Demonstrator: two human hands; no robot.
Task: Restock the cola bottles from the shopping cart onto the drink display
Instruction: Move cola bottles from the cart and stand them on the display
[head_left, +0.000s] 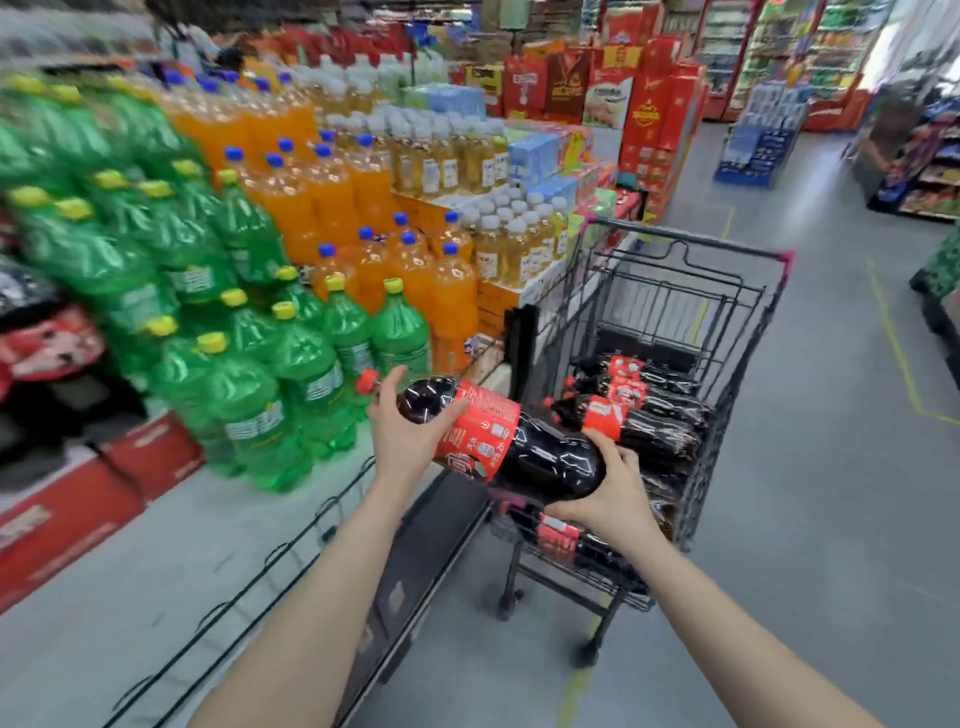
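1 cola bottle (524, 447) held sideways, left hand (410, 431) + right hand (605, 491) fingers wrapped round it. Abt 4 more in cart (748, 332). Dark soda w/ red label, red cap.

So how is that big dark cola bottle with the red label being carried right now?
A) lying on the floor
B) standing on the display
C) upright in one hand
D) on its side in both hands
D: the dark plastic cola bottle with the red label lies sideways, the left hand gripping near its neck and the right hand gripping its base, beside the black wire shopping cart.
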